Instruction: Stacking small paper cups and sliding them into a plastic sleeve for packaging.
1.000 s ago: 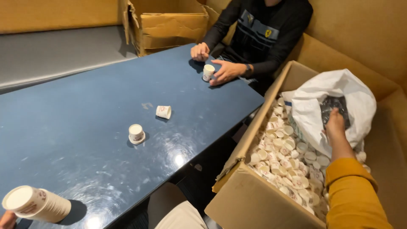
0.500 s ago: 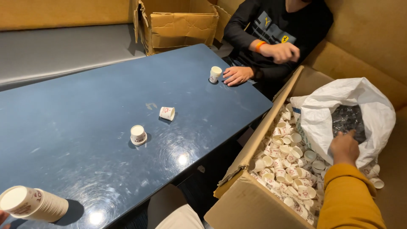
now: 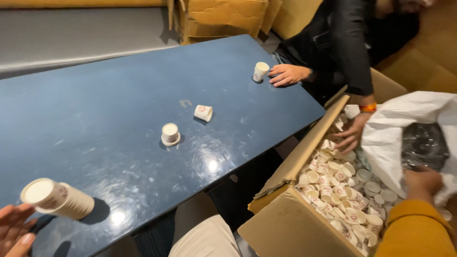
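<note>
Over the cardboard box (image 3: pixel 285 228), right hand (image 3: pixel 422 183) grips the white bag (image 3: pixel 404 133) (left hand (image 3: pixel 13 228) open).

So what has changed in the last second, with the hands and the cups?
The right hand came down from inside the white bag to its lower edge. The other person's hand left the table and reached into the box of cups. The left hand stays by the cup stack; the table cups haven't moved.

Three loose paper cups (image 3: pixel 170 133) on the table (image 3: pixel 95 119); one cup stack (image 3: pixel 57 198); two cardboard boxes (image 3: pixel 285 228).
</note>
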